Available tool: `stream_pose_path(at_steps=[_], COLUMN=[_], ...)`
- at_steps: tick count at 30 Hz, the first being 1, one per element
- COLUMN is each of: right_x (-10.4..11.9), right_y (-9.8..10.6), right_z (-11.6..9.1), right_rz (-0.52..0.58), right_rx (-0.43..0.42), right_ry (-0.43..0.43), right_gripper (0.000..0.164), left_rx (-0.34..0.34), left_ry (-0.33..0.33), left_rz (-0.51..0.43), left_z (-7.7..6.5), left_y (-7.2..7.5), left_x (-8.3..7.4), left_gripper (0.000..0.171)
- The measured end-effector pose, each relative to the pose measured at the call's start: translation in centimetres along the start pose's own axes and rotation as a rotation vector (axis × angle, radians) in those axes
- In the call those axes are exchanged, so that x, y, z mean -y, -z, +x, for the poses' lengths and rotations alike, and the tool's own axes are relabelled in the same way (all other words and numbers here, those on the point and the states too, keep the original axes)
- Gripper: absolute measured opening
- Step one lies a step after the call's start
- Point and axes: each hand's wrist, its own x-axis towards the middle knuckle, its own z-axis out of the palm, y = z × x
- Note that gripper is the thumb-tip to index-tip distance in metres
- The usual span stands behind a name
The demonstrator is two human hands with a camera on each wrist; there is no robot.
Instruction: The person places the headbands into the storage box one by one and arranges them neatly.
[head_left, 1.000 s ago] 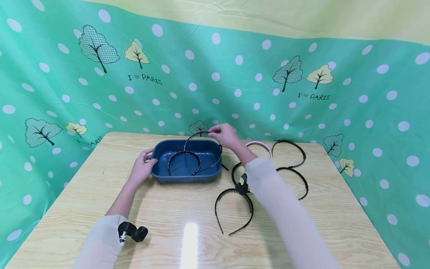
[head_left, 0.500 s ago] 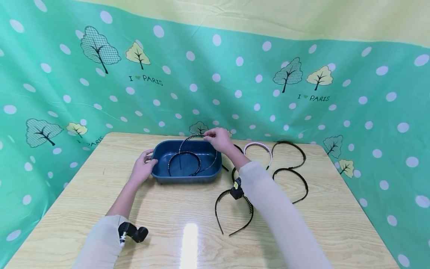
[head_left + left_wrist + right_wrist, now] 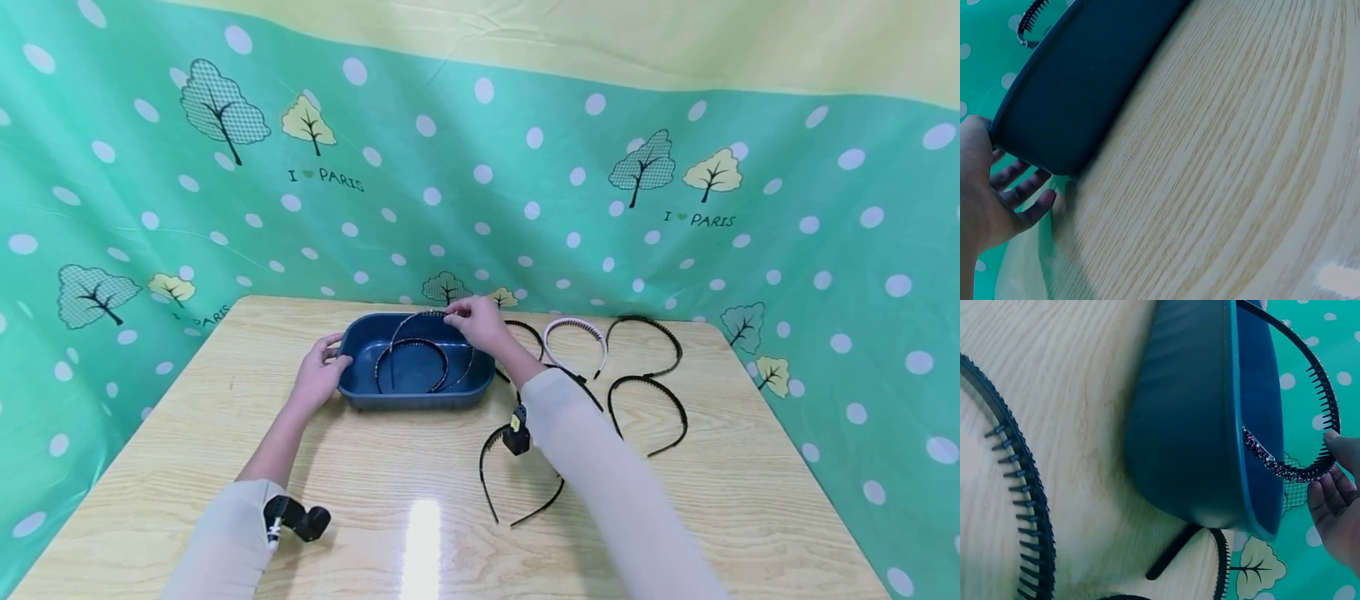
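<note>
A blue plastic basin stands near the table's back edge. My left hand grips its left end, the thumb at the rim and the fingers spread along the outer wall in the left wrist view. My right hand pinches the top of a toothed headband between thumb and fingertips. Dark with glittery stones, this headband is upright, its ends reaching down inside the basin. Another dark headband rests within the basin, overlapped by the held one in the head view.
Several black headbands lie on the table right of the basin, such as one at the far right and one at the front, partly under the right arm. Among them is a pale pink headband. A spotted green curtain hangs behind.
My right hand has moved left and slightly down with the glittery headband, bringing it farther into the basin. The left hand has stayed on the basin's end.
</note>
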Motion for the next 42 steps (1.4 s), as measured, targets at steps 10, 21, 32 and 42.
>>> stream_pose_path(at_steps=[10, 21, 32, 42], right_x=[0.1, 0.4, 0.4, -0.1], right_y=[-1.4, -2.3, -3.1, -3.4], right_z=[-0.2, -0.2, -0.5, -0.5], right_rz=[0.003, 0.012, 0.040, 0.120], right_rx=[0.006, 0.004, -0.002, 0.013], right_ry=[0.003, 0.003, -0.025, -0.052], right_gripper=[0.024, 0.023, 0.020, 0.021], left_rx=[0.003, -0.003, -0.005, -0.003], left_ry=[0.007, 0.012, 0.012, 0.014], left_rz=[0.005, -0.001, -0.011, -0.013], left_z=[0.0, 0.1, 0.1, 0.1], left_y=[0.0, -0.1, 0.0, -0.1], left_x=[0.1, 0.1, 0.2, 0.1], left_gripper=[0.052, 0.051, 0.051, 0.051])
